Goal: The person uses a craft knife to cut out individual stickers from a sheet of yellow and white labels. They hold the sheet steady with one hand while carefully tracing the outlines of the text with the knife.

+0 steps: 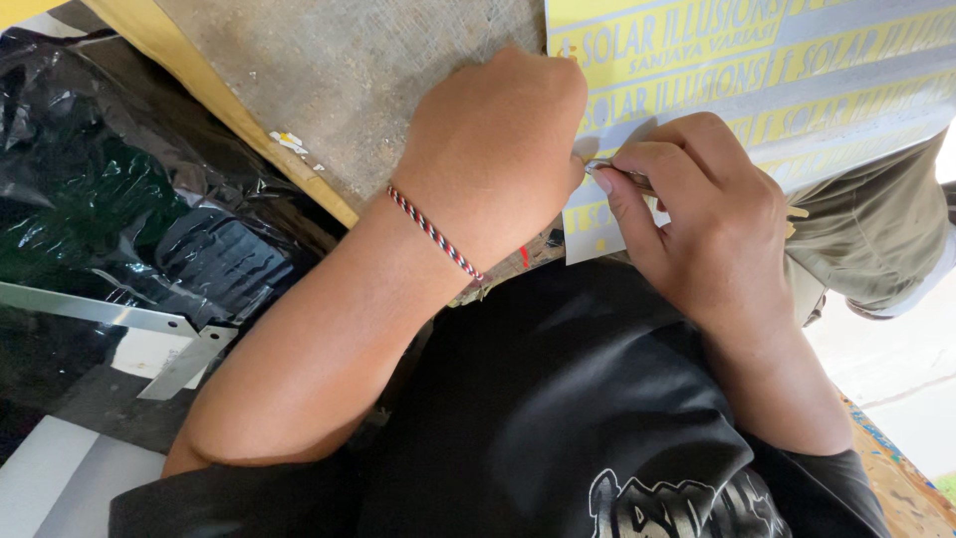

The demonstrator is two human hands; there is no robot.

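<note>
Head view: the left hand (493, 149) is curled into a loose fist, knuckles up, pressing down on the near corner of a yellow and grey sticker sheet (797, 80). A braided red, white and dark string (433, 232) circles its wrist. The right hand (702, 224) is pinched narrow around a thin metal tool (612, 174), thumb and forefinger closed on it; the tool's tip meets the sheet just beside the left fist. The tool's far end is hidden under the fingers.

The sheet lies on a grey counter (339, 70) with a yellow wooden edge (229, 110), its lower left corner reaching the counter's edge near the person's chest. To the left, below the counter, sits crumpled black plastic (100, 189) with a metal bar (119, 317) across it. The person wears a black shirt (558, 399).
</note>
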